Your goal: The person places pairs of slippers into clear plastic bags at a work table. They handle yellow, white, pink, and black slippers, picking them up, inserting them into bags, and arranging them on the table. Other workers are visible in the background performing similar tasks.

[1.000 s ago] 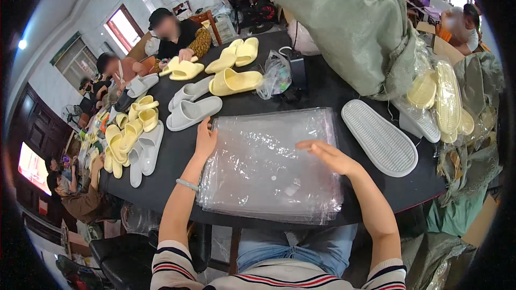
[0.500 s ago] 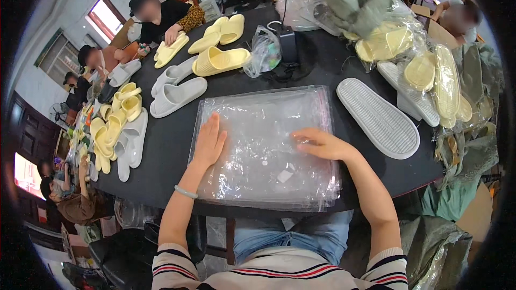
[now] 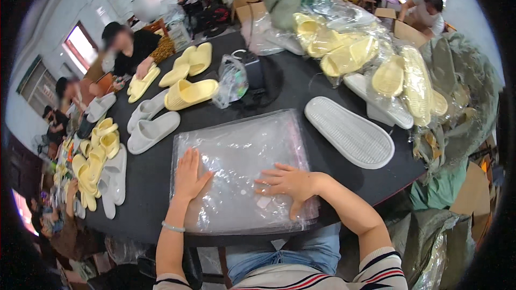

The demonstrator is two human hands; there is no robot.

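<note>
A flat stack of clear plastic bags point(image 3: 236, 145) lies on the black table in front of me. My left hand point(image 3: 189, 177) rests flat on the stack's left side, fingers stretched forward and thumb apart. On its right part lies my right hand point(image 3: 287, 184), palm down with the fingers spread. Neither hand holds anything. A small white patch point(image 3: 263, 202) shows on the bags between my hands. Just beyond the stack's right edge, a grey slipper point(image 3: 349, 132) lies with its ribbed sole up.
Grey slippers point(image 3: 153, 132) and a yellow slipper point(image 3: 192, 94) stand at the far left of the stack. More yellow slippers point(image 3: 97, 164) line the left edge. Bagged yellow slippers point(image 3: 352, 56) pile up at the right. A co-worker point(image 3: 126, 48) touches a yellow slipper across the table.
My view has shifted, so the table things sit lower and further left. My right hand has spread its fingers flat on the bags. At the far side, a green sleeve has come into view.
</note>
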